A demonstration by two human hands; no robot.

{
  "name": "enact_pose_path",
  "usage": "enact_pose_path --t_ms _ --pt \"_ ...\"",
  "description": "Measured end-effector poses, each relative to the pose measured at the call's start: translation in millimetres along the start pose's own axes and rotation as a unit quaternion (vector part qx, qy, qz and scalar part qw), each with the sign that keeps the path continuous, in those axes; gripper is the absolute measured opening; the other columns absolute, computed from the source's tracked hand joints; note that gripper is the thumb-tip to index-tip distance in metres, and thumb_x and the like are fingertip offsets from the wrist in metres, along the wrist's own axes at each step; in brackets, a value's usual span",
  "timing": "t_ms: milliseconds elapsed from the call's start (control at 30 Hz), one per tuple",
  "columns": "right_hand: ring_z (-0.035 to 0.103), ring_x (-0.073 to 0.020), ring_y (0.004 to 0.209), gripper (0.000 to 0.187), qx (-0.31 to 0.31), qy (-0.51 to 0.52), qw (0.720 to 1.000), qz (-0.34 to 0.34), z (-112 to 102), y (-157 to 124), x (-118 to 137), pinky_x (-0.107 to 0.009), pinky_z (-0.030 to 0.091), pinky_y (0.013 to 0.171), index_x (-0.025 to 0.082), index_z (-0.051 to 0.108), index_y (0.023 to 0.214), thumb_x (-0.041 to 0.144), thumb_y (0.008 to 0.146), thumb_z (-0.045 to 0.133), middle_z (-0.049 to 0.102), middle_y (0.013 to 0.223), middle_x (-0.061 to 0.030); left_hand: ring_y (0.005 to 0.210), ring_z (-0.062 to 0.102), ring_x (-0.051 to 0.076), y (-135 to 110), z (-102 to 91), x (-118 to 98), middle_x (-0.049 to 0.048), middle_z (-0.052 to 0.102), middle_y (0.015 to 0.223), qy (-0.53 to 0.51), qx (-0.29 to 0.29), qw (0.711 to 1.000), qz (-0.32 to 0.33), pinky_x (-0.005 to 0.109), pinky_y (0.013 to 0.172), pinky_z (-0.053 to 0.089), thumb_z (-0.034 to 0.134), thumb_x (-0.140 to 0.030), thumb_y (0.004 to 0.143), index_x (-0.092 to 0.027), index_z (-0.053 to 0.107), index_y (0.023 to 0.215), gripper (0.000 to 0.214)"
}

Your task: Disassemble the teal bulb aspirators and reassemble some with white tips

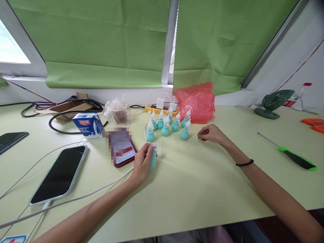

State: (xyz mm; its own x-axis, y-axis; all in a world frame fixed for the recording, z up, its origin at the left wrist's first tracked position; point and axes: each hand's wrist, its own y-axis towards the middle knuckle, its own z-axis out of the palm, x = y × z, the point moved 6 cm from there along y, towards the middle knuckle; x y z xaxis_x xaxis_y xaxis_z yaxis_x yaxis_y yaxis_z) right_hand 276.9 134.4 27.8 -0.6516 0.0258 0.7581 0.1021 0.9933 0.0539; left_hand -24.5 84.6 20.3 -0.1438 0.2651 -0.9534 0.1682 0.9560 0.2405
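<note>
While nearly upright, bottle [153, 162] against left fingers [150, 152].

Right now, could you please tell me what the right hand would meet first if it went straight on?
The right hand points leftward, so it would probably first meet the front-right teal bottle among those standing together, though depth is unclear from this single view.

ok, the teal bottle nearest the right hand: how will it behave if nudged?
The teal bottle is probably light, given its small size. Likely steady under a low push, as its fat belly sits at the bottom; a knock on the pale tip might topple it. On its side it could roll, given that round belly.
</note>
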Motion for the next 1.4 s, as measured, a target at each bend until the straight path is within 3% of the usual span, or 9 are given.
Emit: enact_pose_path --t_ms 200,367,500,800,1000,1233,1400 --pt "0.061 -0.0190 0.057 0.014 -0.105 -0.020 0.994 -0.013 -14.2 5.3 -5.9 -0.029 0.050 0.057 0.014 0.066 0.062 0.015 0.048 0.064 0.065 0.062 -0.0046 0.061 0.046 0.011 -1.3 -1.7 -6.2 -0.0013 0.054 0.068 0.028 -0.016 0.999 0.030 0.019 0.055 0.034 0.037 -0.036 0.081 -0.017 0.053 0.081 0.025" --pt "0.062 -0.0206 0.067 0.019 -0.168 0.001 0.985 -0.029 -20.4 0.5 0.2 -0.031 0.050 0.067 0.013 0.066 0.071 0.018 0.053 0.063 0.066 0.072 -0.0077 0.066 0.050 0.011 -3.5 -0.6 -8.6 -0.0002 0.057 0.075 0.048 -0.016 0.998 0.049 0.019 0.057 0.035 0.038 -0.033 0.082 -0.018 0.053 0.087 0.022" --pt "0.061 -0.0204 0.066 0.018 -0.221 0.018 0.974 -0.044 -25.9 -3.1 3.0 -0.033 0.049 0.067 0.013 0.065 0.069 0.022 0.054 0.064 0.065 0.072 -0.0083 0.066 0.051 0.012 -5.8 0.1 -8.8 0.0006 0.058 0.076 0.046 -0.014 0.997 0.065 0.019 0.058 0.037 0.039 -0.033 0.082 -0.017 0.053 0.088 0.022" --pt "0.054 -0.0125 0.054 0.015 -0.251 0.144 0.955 -0.065 -30.2 -2.8 1.9 -0.025 0.047 0.053 0.015 0.059 0.058 0.015 0.046 0.067 0.058 0.059 -0.0002 0.071 0.052 0.012 -6.9 2.0 -10.5 0.0025 0.058 0.080 0.072 0.000 0.993 0.093 0.021 0.064 0.041 0.038 -0.032 0.083 -0.016 0.053 0.089 0.024" --pt "0.048 -0.0098 0.042 0.010 -0.179 0.314 0.930 -0.058 -11.9 -9.4 18.9 -0.023 0.041 0.043 0.017 0.051 0.057 0.023 0.057 0.059 0.045 0.040 0.0050 0.072 0.052 0.012 -8.4 2.4 -12.7 0.0028 0.058 0.081 0.086 0.007 0.989 0.119 0.022 0.067 0.042 0.038 -0.030 0.084 -0.016 0.053 0.088 0.021" --pt "0.031 -0.0063 0.032 0.020 -0.078 0.420 0.901 -0.069 32.7 -37.5 50.3 -0.020 0.023 0.035 0.018 0.038 0.046 0.025 0.062 0.049 0.025 0.030 0.0078 0.074 0.051 0.012 -9.7 3.8 -15.2 0.0040 0.056 0.082 0.078 0.008 0.985 0.151 0.022 0.064 0.043 0.039 -0.026 0.084 -0.015 0.054 0.090 0.019" --pt "0.028 -0.0063 0.032 0.014 0.144 0.414 0.899 -0.030 77.7 -66.0 75.4 -0.021 0.021 0.036 0.019 0.040 0.052 0.026 0.063 0.046 0.024 0.033 0.0085 0.073 0.051 0.012 -10.4 3.4 -16.5 0.0039 0.055 0.080 0.080 0.011 0.983 0.165 0.022 0.063 0.043 0.042 -0.026 0.083 -0.015 0.055 0.090 0.018"
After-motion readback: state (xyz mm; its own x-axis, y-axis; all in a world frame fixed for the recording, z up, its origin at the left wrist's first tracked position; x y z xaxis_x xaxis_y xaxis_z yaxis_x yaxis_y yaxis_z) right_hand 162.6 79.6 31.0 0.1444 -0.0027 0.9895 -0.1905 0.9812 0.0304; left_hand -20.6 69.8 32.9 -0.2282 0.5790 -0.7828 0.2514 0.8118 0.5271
